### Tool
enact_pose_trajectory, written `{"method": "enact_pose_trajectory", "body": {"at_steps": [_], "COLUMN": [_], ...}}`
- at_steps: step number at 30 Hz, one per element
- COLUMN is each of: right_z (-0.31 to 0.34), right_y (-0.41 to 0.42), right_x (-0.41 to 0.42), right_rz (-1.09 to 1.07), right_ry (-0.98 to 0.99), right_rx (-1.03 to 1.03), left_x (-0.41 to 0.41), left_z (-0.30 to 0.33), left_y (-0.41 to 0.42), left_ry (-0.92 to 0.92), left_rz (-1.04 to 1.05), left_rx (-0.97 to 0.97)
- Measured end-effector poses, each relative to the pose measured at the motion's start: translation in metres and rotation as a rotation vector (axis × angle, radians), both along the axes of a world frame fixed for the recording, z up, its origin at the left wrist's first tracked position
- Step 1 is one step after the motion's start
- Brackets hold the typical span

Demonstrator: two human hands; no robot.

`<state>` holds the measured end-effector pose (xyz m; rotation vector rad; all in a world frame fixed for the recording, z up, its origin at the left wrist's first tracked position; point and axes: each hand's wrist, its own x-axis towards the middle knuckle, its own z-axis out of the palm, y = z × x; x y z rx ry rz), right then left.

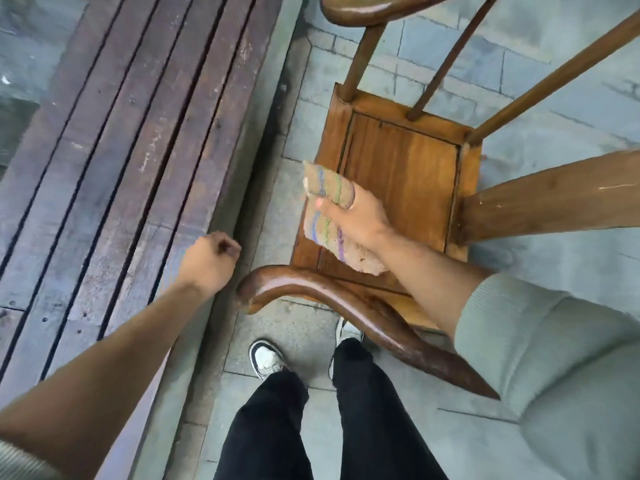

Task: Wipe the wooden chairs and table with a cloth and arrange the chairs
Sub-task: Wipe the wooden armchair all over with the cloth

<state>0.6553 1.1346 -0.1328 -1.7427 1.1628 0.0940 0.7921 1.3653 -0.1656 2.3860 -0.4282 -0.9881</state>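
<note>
A brown wooden chair point(401, 157) with curved arms stands right of centre, its seat panel seen from above. My right hand point(356, 216) grips a folded tan cloth with purple and green stripes point(327, 209) over the seat's near left part. The near curved armrest point(311, 282) passes under my right forearm. My left hand point(211, 258) hangs curled into a fist with nothing in it, just left of that armrest's end, above the edge of the dark planks.
A dark, weathered slatted wooden surface point(131, 161) runs along the left. Grey stone paving point(519, 64) lies beyond and around the chair. My feet in white and black shoes point(266, 358) stand on the paving close to the chair.
</note>
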Motion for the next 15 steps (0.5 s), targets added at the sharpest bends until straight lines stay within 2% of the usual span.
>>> {"method": "enact_pose_trajectory", "body": {"at_steps": [4, 10, 15], "right_z": [-0.016, -0.066, -0.104], "right_y": [-0.068, -0.156, -0.209], "right_x": [-0.076, -0.139, -0.145], "right_rz": [-0.165, -0.346, -0.251], "right_ry": [0.146, 0.385, 0.265], "right_rx": [-0.031, -0.053, -0.168], "left_x": [-0.018, -0.053, -0.073], "left_z": [0.012, 0.002, -0.041], "left_y": [-0.087, -0.22, -0.309], "left_ry": [-0.001, 0.009, -0.062], "left_rz": [-0.119, -0.284, -0.438], "left_rx": [-0.1, -0.103, -0.002]}}
